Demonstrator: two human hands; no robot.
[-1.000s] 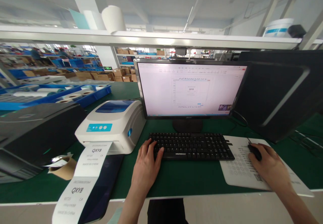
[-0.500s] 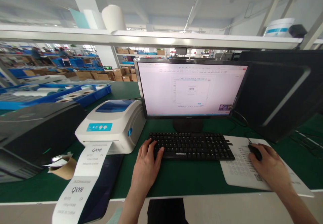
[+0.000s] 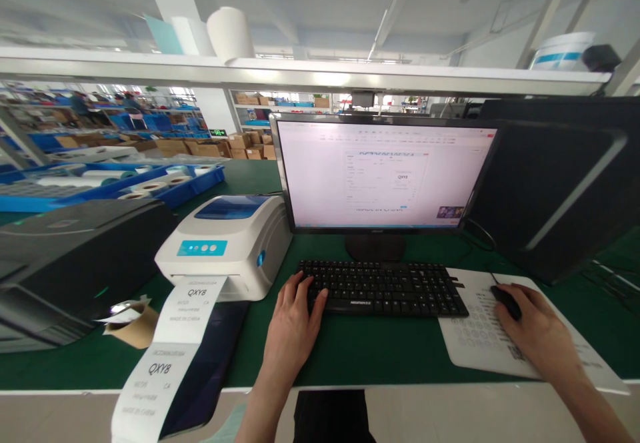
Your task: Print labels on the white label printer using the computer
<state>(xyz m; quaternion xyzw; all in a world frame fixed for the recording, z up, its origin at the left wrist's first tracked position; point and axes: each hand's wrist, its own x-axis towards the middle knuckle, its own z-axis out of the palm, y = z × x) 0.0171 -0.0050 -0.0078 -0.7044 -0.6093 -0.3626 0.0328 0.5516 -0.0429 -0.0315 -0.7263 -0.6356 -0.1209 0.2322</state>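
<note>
Right, nearest, the label strip (image 3: 167, 350) over the worktop (image 3: 395, 350) edge reads QXY8, MADE IN CHINA. Left hand (image 3: 293, 326) flat, fingers spread on the keyboard's (image 3: 395, 286) left end; right hand (image 3: 535, 333) cupped around the mouse (image 3: 506, 300). Behind, the printer (image 3: 235, 240) and the monitor (image 3: 383, 173), showing QXY8.

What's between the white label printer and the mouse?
Head view: black keyboard on the green mat, left hand on its left end; right hand covers the mouse.

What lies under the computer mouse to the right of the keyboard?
A white printed sheet lies under the mouse, on the green table. The right hand covers most of the mouse and part of the sheet's print, so that part cannot be read.
</note>
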